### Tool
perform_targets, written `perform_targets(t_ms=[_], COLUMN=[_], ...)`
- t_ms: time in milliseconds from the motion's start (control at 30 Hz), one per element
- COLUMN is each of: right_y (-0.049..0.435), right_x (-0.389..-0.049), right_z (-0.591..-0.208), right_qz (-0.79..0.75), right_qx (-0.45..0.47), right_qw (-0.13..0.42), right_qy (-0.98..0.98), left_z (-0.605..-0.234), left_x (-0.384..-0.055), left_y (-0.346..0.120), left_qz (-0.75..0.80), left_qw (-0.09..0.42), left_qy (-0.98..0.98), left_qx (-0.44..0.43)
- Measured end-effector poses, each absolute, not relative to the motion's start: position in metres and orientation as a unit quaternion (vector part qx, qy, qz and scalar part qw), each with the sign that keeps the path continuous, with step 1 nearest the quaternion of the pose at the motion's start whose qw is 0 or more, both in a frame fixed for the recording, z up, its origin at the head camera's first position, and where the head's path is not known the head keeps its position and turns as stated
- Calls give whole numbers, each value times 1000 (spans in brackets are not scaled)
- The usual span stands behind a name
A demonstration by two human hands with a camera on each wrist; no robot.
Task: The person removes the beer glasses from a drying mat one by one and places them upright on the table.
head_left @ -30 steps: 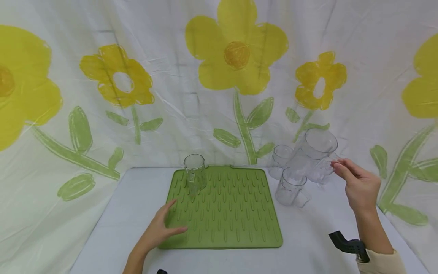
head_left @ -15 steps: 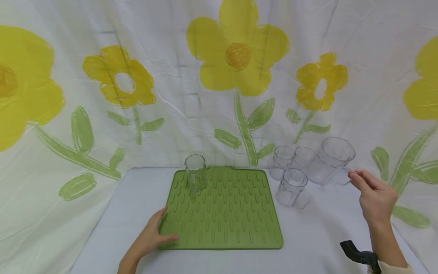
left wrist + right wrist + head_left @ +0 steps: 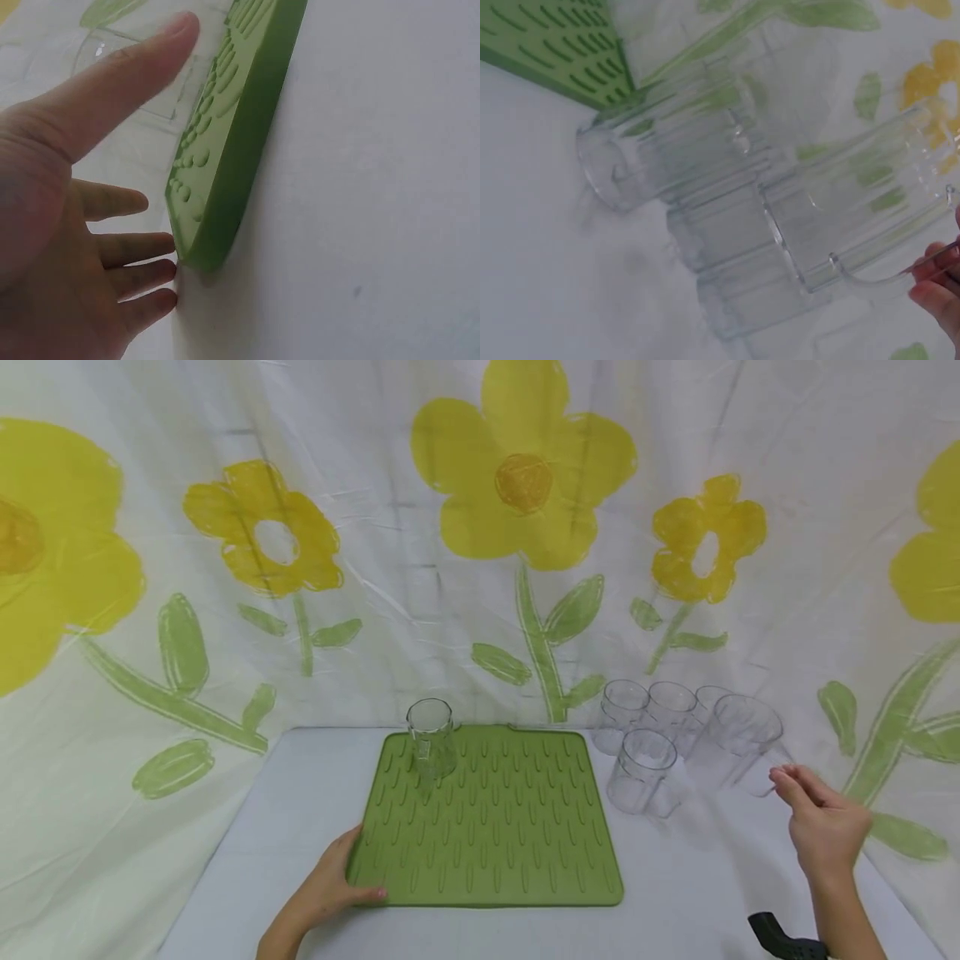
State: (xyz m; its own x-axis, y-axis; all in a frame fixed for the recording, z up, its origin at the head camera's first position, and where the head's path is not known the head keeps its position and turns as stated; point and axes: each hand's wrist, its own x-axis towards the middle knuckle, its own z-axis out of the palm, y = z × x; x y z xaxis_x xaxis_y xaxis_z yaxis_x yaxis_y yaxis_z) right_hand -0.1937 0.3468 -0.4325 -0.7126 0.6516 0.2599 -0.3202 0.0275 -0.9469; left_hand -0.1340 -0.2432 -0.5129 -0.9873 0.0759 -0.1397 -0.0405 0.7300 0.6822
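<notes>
My right hand pinches the handle of a clear mug at the right, held up over the table with its base overlapping the mugs behind. The right wrist view shows fingertips on that handle. Beside it stand several similar clear mugs, the nearest mug in front with its handle toward the right. Another clear mug stands upright on the back left of the green drying mat. My left hand, thumb and fingers spread, rests at the mat's front left corner.
A white-covered table carries everything. Behind it hangs a white curtain printed with yellow flowers. In the head view, the mat's right edge lies close to the group of mugs.
The right hand has carried the held mug rightward, then lower and nearer me, uncovering mugs behind it. The left hand has drawn back left and down to the mat's corner.
</notes>
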Motion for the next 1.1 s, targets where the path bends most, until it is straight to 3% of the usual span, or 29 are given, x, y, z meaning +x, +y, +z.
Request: perform_targets(t_ms=[200,467,1100], right_y=[346,347,326], right_x=[-195,-202,-204], right_z=[-452,-486,-499], right_qz=[644,611,577], right_qx=[-164,-160,-203], right_qw=[330,334,306], right_qy=[-670,-699,-730], left_z=[-516,-520,-522], left_x=[-136,-136,-135], left_y=[-244,-244,-247], left_qz=[351,328,318], left_qw=[86,93,80], left_qy=[932,940,945], left_qx=[11,15,16])
